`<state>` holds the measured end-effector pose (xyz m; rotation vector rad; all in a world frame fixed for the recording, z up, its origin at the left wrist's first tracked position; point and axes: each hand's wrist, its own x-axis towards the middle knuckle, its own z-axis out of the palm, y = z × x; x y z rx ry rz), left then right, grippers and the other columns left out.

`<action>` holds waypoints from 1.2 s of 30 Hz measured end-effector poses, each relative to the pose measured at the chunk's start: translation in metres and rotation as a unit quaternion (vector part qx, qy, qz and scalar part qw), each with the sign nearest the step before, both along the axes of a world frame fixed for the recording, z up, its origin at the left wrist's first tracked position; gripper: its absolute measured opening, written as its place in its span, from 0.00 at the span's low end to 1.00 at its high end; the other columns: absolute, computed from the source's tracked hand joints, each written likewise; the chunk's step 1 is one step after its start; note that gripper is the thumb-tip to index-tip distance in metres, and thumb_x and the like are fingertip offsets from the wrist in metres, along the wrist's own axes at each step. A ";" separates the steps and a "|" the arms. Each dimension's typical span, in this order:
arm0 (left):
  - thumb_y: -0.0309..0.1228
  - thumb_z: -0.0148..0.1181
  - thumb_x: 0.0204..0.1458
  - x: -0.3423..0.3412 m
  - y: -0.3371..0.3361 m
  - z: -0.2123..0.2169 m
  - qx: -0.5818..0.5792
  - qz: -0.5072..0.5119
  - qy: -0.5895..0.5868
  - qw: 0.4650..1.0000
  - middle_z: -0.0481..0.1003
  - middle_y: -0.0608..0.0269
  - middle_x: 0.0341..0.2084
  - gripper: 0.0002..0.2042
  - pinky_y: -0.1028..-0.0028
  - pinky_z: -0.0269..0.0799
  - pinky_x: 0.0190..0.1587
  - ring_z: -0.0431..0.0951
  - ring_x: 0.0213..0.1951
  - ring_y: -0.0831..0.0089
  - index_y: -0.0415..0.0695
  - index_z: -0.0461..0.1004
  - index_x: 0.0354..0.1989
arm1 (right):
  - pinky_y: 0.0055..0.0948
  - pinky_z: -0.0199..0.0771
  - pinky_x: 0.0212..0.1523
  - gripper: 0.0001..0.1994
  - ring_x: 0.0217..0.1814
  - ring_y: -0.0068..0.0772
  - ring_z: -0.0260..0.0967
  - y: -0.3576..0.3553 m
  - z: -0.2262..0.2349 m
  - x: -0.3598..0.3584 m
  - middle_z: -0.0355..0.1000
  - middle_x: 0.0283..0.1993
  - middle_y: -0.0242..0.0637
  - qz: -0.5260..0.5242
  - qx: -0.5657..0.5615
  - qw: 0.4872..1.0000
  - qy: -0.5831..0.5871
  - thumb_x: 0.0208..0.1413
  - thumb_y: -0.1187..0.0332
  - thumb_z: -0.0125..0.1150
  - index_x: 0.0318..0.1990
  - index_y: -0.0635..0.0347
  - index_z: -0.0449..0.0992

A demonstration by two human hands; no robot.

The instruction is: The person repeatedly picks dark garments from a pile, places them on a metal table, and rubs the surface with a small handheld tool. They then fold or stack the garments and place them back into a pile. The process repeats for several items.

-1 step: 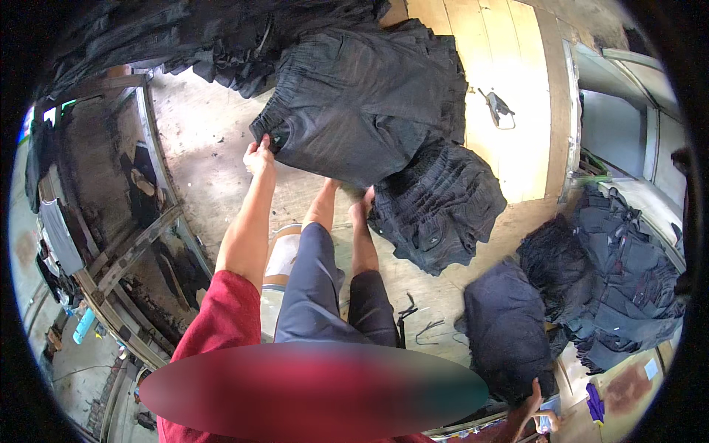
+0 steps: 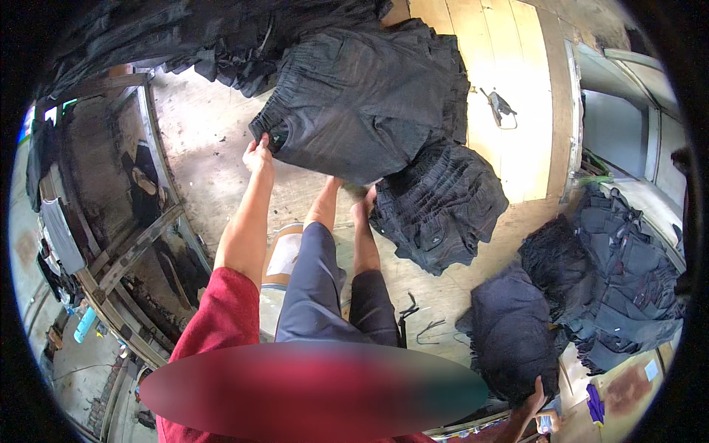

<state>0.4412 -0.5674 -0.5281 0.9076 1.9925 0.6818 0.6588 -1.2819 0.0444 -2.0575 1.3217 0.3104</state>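
My left hand [image 2: 258, 155] pinches the elastic waistband corner of black shorts [image 2: 347, 103], which lie spread over a stack of similar dark garments. At the lower right my right hand [image 2: 535, 397] grips the near end of a dark bundled garment [image 2: 513, 325]; its fingers are partly hidden by the cloth. Between the two hands, a heap of black shorts with gathered waistbands [image 2: 443, 207] touches the right side of the spread pair.
Dark clothes [image 2: 609, 273] are piled at right, and more black cloth [image 2: 162, 37] hangs along the far left. A small dark strapped item [image 2: 499, 109] lies on pale boards. Black strips [image 2: 430, 331] lie near my legs. A wooden frame [image 2: 140, 244] stands at left.
The dark bundle and my right hand have shifted very slightly to the right. My left hand keeps its hold on the waistband.
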 end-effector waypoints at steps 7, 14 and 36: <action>0.24 0.66 0.60 0.007 -0.004 0.022 -0.024 -0.086 -0.176 0.980 0.81 0.71 0.35 0.11 0.77 0.69 0.39 0.74 0.33 0.80 0.42 0.82 0.50 | 0.41 0.67 0.63 0.32 0.52 0.46 0.72 0.095 -0.148 0.012 0.79 0.50 0.57 0.338 -0.135 0.927 0.090 0.61 0.49 0.71 0.47 0.82 0.77; 0.11 0.56 0.49 0.092 -0.148 0.208 0.151 -0.604 -0.116 0.774 0.82 0.55 0.56 0.26 0.64 0.73 0.58 0.80 0.54 0.59 0.46 0.82 0.55 | 0.51 0.48 0.79 0.53 0.85 0.55 0.40 0.279 -0.259 -0.005 0.37 0.85 0.50 0.451 0.316 0.832 0.068 0.64 0.57 0.69 0.82 0.52 0.32; 0.35 0.83 0.47 0.027 -0.080 0.027 -0.113 0.073 -0.222 0.966 0.82 0.62 0.45 0.29 0.63 0.76 0.50 0.81 0.43 0.68 0.40 0.77 0.56 | 0.40 0.32 0.82 0.42 0.87 0.41 0.30 0.208 -0.203 -0.045 0.35 0.86 0.41 0.449 0.112 0.884 -0.069 0.68 0.70 0.59 0.82 0.54 0.40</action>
